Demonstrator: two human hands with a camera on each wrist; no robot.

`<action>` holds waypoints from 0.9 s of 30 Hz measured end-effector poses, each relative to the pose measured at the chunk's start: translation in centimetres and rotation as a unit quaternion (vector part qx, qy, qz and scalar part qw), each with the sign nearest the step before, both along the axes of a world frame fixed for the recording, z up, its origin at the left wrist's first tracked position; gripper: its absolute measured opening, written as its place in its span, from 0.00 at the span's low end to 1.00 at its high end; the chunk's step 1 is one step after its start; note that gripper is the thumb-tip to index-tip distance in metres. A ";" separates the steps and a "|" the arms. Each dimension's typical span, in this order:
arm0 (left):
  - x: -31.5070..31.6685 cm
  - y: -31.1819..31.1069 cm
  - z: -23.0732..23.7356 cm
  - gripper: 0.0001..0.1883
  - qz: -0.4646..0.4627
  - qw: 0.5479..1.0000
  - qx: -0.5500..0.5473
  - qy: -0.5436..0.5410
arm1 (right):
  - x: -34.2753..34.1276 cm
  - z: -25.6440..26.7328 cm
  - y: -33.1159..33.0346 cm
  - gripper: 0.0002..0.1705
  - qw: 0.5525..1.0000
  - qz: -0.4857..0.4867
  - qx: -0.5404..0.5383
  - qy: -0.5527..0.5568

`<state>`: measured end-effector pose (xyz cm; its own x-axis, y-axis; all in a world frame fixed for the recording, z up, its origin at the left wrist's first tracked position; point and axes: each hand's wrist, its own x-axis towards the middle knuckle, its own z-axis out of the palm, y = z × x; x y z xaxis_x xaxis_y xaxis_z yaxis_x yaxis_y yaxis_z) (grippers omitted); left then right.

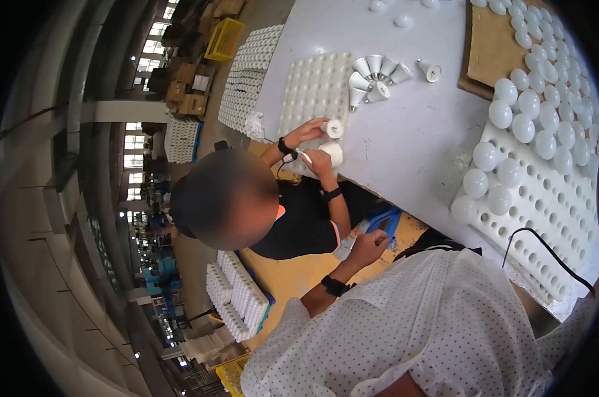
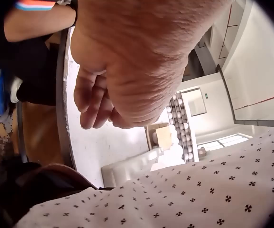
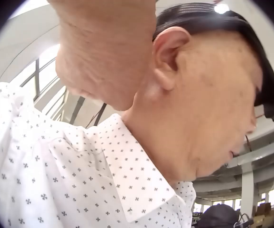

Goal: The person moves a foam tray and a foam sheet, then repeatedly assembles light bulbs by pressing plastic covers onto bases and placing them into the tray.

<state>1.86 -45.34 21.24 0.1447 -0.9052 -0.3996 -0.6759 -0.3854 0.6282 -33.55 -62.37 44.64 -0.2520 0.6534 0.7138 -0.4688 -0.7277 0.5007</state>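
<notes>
My left hand (image 1: pixel 369 249) hangs in the air beside the table, fingers loosely curled and holding nothing. In the left wrist view the same hand (image 2: pixel 132 66) shows its palm side, with the fingers bent. Raised beside my neck is my right hand (image 3: pixel 106 57), seen in the right wrist view; its fingers are hidden behind the head and frame edge. Nearest to my body on the table stands a white foam tray (image 1: pixel 556 215) with rows of holes, part of it filled with white bulb globes (image 1: pixel 524 126).
Another person in a dark shirt sits at the table, handling a white cylindrical part (image 1: pixel 332 128) over a foam tray (image 1: pixel 313 86). Several bulb bases (image 1: pixel 375 66) lie grouped near it. A blue stool (image 1: pixel 387 221) stands below the table edge. Cardboard (image 1: pixel 494 46) lies under more globes.
</notes>
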 end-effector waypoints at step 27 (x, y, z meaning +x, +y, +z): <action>-1.8 -11.5 -3.7 0.08 -0.055 0.991 -0.116 0.047 | -5.4 7.3 -2.7 0.11 0.969 0.099 0.109 0.198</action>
<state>0.07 -56.86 17.58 0.0111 -0.9826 -0.1855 -0.6399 -0.1496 0.7538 -39.00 -65.11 51.92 -0.0343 0.4437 0.8955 -0.1114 -0.8922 0.4378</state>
